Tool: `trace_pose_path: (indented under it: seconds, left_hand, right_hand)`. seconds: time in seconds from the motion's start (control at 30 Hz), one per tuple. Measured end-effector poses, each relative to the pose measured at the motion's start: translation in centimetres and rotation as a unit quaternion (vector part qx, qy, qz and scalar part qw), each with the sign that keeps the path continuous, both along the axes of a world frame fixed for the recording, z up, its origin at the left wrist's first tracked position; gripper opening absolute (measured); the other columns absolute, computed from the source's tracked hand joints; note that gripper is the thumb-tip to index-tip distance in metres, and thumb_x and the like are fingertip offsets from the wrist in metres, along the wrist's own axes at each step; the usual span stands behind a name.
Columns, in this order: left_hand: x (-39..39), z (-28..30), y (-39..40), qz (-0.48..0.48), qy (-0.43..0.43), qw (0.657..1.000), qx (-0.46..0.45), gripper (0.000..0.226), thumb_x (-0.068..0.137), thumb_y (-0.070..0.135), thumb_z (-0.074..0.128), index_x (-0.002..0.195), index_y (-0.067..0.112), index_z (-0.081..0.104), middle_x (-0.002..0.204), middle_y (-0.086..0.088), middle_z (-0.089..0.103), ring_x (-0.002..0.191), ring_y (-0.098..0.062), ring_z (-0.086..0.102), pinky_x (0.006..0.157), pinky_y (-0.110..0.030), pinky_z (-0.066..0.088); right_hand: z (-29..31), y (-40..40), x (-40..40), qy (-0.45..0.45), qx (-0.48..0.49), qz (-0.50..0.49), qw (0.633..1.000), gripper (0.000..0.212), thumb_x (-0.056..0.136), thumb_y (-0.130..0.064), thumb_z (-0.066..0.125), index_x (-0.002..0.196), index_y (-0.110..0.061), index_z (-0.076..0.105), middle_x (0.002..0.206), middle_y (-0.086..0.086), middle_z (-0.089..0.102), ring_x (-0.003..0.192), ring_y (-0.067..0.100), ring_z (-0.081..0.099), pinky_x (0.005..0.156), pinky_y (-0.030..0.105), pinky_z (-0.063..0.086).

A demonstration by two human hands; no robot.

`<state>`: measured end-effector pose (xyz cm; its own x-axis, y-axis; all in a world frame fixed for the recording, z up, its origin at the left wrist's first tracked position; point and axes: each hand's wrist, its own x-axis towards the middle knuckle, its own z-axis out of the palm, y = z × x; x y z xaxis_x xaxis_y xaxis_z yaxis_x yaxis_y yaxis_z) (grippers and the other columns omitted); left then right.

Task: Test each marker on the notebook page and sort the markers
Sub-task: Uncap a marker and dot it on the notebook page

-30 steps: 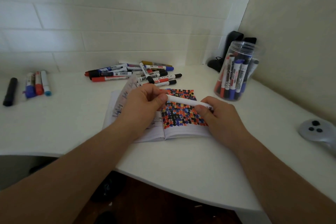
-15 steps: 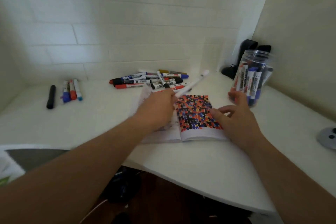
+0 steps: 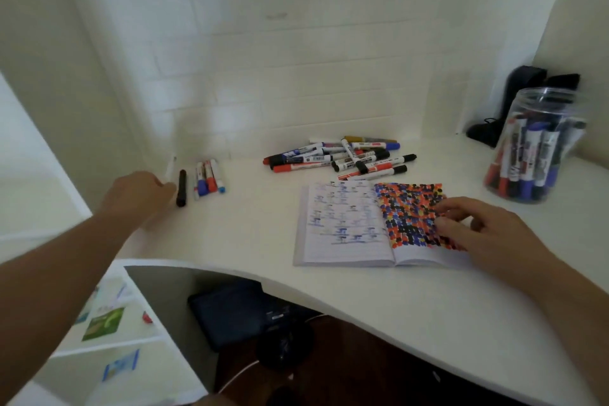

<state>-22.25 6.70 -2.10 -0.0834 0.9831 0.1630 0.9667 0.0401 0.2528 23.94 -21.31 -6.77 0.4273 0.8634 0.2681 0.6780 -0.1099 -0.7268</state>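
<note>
The left hand [image 3: 138,189] pinches a white marker [image 3: 170,168] beside the black marker [image 3: 181,187]; it should lay it parallel, clear of that row. The right hand [image 3: 474,227] rests loose-fingered on the notebook [image 3: 339,224].

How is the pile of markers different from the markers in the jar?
The pile of markers lies flat and jumbled on the desk, while the markers in the jar stand upright, packed together. The pile is out in the open; the others sit inside clear plastic. Both hold red, blue and black ones.

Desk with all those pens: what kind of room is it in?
Probably a home study corner: a white desk against a white brick wall, an open notebook, a clear jar of markers, and shelves beside it.
</note>
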Motion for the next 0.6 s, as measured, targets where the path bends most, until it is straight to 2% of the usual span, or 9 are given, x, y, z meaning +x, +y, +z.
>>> trace_pose_path:
  seconds: [0.07,0.13,0.23,0.3,0.37,0.43,0.5,0.57,0.6]
  left_hand:
    - [-0.7,-0.9,0.3,0.007,0.028,0.999,-0.014,0.037,0.095,0.044,0.057,0.087,0.009,0.068,0.081,-0.009,0.063,0.071,-0.025,0.058,0.071,-0.034,0.047]
    - [-0.9,-1.3,0.6,0.000,0.060,0.998,-0.023,0.040,0.096,0.047,0.056,0.090,0.008,0.067,0.084,-0.008,0.063,0.073,-0.025,0.058,0.070,-0.034,0.046]
    - [-0.7,-1.3,1.1,-0.017,0.084,0.995,-0.052,0.046,0.098,0.054,0.047,0.106,0.012,0.063,0.098,-0.008,0.060,0.087,-0.027,0.057,0.077,-0.036,0.047]
    - [-0.3,-1.1,1.4,-0.013,0.082,0.995,-0.053,0.046,0.101,0.054,0.038,0.107,0.014,0.061,0.106,-0.011,0.061,0.092,-0.028,0.057,0.082,-0.038,0.047]
    - [0.7,-0.5,1.1,-0.005,0.083,0.996,-0.011,0.044,0.101,0.050,0.037,0.100,0.014,0.062,0.099,-0.010,0.062,0.087,-0.028,0.057,0.081,-0.039,0.048]
    - [3.1,0.3,0.7,-0.019,0.072,0.996,0.043,0.031,0.098,0.043,0.042,0.087,0.019,0.059,0.086,-0.008,0.061,0.079,-0.028,0.057,0.077,-0.038,0.048]
    - [6.8,0.8,0.3,-0.082,0.059,0.991,0.086,0.026,0.096,0.041,0.046,0.084,0.021,0.058,0.085,-0.003,0.062,0.082,-0.029,0.059,0.074,-0.037,0.049]
    - [11.5,0.7,-0.5,-0.175,0.031,0.978,0.109,0.022,0.094,0.044,0.051,0.090,0.026,0.062,0.090,0.001,0.062,0.088,-0.027,0.060,0.076,-0.038,0.052]
    - [14.0,0.5,-1.0,-0.226,0.010,0.968,0.105,0.020,0.093,0.044,0.053,0.093,0.028,0.065,0.092,0.002,0.062,0.089,-0.026,0.061,0.077,-0.039,0.054]
  right_hand:
    - [0.1,-0.1,-0.2,0.004,0.008,0.004,1.000,0.009,0.090,-0.039,0.074,0.094,-0.046,0.073,0.093,-0.011,0.072,0.060,0.000,0.055,0.065,0.023,0.041]
    - [0.2,-0.1,-0.2,0.012,0.015,0.008,1.000,0.007,0.090,-0.035,0.075,0.093,-0.042,0.075,0.090,-0.010,0.071,0.061,-0.001,0.055,0.063,0.015,0.040]
    - [0.1,-0.2,-0.2,0.016,0.013,0.006,1.000,0.006,0.090,-0.036,0.074,0.093,-0.040,0.075,0.087,-0.019,0.069,0.058,0.001,0.052,0.064,0.022,0.041]
    - [0.1,-0.1,-0.1,0.018,0.019,0.004,1.000,0.006,0.091,-0.034,0.074,0.093,-0.040,0.075,0.087,-0.019,0.069,0.057,0.002,0.052,0.063,0.020,0.041]
    - [0.2,0.1,-0.2,0.014,0.029,0.007,0.999,0.007,0.091,-0.031,0.074,0.092,-0.038,0.075,0.086,-0.011,0.071,0.056,0.002,0.052,0.061,0.017,0.040]
    - [0.2,0.4,-0.2,0.015,0.038,0.000,0.999,0.008,0.091,-0.028,0.074,0.091,-0.036,0.075,0.087,-0.008,0.071,0.054,0.004,0.050,0.061,0.021,0.041]
    - [0.0,0.5,-0.1,0.028,0.056,-0.001,0.998,0.010,0.090,-0.026,0.075,0.091,-0.037,0.075,0.086,-0.010,0.069,0.053,0.008,0.046,0.060,0.022,0.043]
    - [-0.1,0.4,0.2,0.026,0.068,0.003,0.997,0.015,0.090,-0.025,0.075,0.093,-0.040,0.075,0.087,-0.013,0.067,0.059,0.016,0.047,0.062,0.024,0.045]
    - [-0.1,0.3,0.3,0.016,0.067,0.007,0.998,0.017,0.089,-0.025,0.075,0.093,-0.041,0.075,0.088,-0.013,0.067,0.060,0.015,0.048,0.063,0.025,0.045]
